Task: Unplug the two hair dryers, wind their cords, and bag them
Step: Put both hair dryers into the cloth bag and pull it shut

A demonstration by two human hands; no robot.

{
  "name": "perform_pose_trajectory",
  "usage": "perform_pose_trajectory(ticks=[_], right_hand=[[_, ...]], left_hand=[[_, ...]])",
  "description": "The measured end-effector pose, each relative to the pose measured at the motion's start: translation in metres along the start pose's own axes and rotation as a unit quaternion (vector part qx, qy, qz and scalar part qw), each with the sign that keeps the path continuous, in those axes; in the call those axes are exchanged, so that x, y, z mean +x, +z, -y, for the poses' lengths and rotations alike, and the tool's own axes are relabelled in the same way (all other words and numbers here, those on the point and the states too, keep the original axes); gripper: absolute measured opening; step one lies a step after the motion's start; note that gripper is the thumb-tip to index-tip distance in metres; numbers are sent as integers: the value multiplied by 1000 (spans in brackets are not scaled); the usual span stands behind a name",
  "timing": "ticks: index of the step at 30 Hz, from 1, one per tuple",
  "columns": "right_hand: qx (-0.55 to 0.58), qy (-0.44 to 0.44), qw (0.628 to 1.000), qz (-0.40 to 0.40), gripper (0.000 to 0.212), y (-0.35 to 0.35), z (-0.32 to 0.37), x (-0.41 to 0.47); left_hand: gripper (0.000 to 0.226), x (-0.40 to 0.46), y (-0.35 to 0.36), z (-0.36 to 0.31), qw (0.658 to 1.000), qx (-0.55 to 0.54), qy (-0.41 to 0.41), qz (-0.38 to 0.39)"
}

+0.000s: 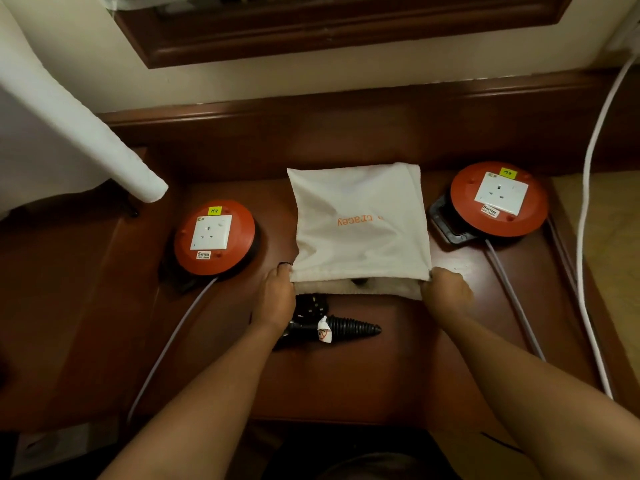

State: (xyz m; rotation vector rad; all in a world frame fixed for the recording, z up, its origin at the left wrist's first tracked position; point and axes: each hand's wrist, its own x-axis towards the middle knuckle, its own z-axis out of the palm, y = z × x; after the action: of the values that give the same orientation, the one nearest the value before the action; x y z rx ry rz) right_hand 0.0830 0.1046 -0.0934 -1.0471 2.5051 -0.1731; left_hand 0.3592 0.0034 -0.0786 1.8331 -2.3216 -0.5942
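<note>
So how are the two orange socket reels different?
The left reel sits nearer the person; the right reel sits farther back. The right reel shows a black handle at its side; the left reel's handle is mostly hidden. Both are round, orange, with a white socket, nothing plugged in, and a yellow label.

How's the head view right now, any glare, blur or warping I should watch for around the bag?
Head view: dim warm light, no glare; white bag and both hands at its mouth reasonably sharp; wide-angle bending curves the desk edge and white cable; bottom corners fall into dark shadow.
</note>
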Motion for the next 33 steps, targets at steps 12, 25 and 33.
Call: perform_pose_trajectory(ticks=[12,25,33], right_hand=[[5,-122,991,-58,36,-11,6,-53],[-47,-280,940,188,88,51,79,-113],[-46,-201,944,256,94,64,112,-93]], left_hand=[[26,-4,-17,11,991,-114,-49,-44],[32,-11,-28,44,988,-147,11,37],[79,-45,-2,80,930,-304,-145,151]])
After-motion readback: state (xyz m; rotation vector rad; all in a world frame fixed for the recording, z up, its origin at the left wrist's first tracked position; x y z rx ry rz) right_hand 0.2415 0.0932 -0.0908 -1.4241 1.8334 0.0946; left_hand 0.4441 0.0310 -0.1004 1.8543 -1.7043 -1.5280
